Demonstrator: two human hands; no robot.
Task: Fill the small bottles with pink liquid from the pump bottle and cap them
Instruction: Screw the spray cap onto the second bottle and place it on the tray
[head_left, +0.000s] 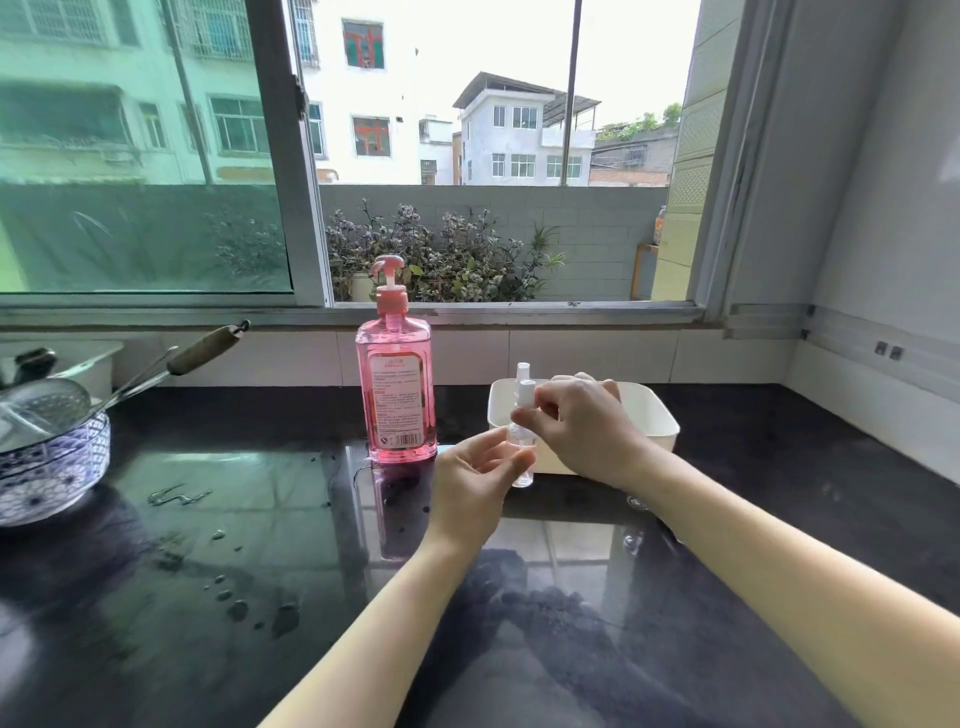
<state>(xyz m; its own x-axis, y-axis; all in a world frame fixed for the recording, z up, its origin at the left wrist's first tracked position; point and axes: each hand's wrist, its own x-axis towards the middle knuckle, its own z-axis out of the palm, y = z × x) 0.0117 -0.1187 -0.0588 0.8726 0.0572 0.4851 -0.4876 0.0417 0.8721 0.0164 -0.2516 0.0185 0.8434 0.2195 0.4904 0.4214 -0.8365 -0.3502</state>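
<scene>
Over the wet dark counter (218, 519), the left hand (475, 480) pinches a clear small bottle (521, 447) upright while the right hand (582, 426) grips its top. Just behind, a white tub (654, 415); left, the pump bottle (396, 384); far left, a patterned bowl (52, 467).

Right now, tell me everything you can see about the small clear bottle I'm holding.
The small clear plastic spray bottle is slim and cylindrical, with a white spray top and a see-through body that looks empty, showing no pink liquid. It is held upright just above the dark glossy countertop, in front of the white plastic tub. The left hand pinches its body between thumb and fingers, while the right hand has its grip on the neck below the top, apparently twisting it. Nothing else touches it.
</scene>
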